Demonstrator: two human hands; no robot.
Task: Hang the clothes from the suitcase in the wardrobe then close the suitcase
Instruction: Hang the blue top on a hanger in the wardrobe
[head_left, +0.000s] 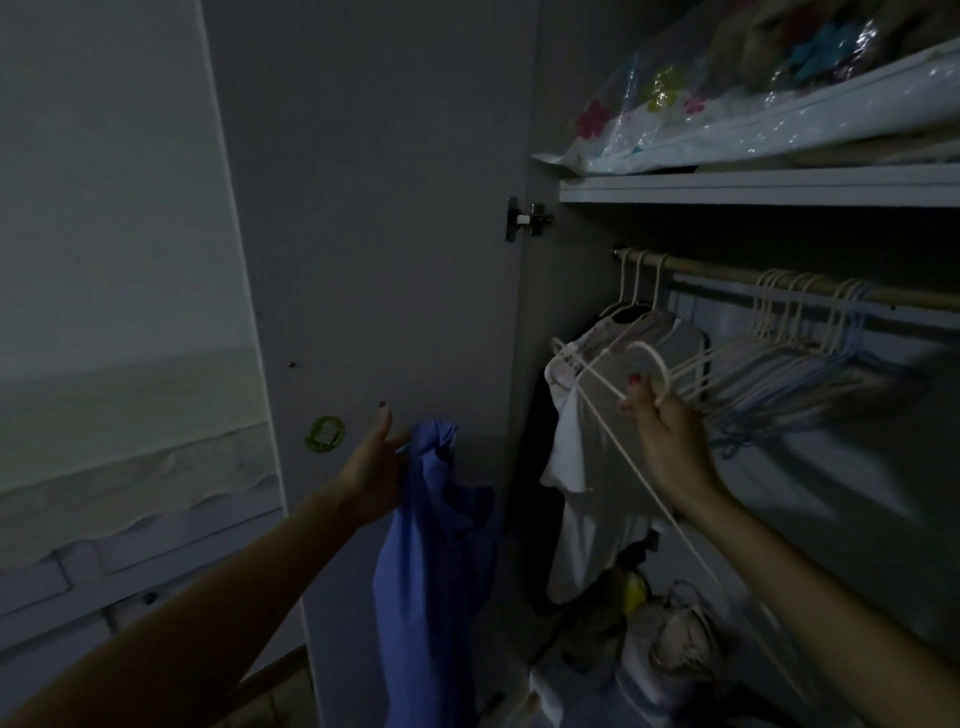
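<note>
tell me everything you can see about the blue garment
The blue garment is soft periwinkle-blue cloth, bunched at the top where the left hand grips it. It hangs limp and creased in front of the open wardrobe door, left of the clothes already on the rail. It is not on a hanger yet. Its lower end runs out of view.

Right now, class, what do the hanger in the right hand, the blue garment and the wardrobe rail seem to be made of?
Hanger: thin, pale and smooth, probably plastic or coated wire; the dim light leaves it open. The right hand grips it.
Blue garment: soft matte cloth, since it droops in folds from the left hand.
Wardrobe rail: tan, matte and round, likely wood.
</note>
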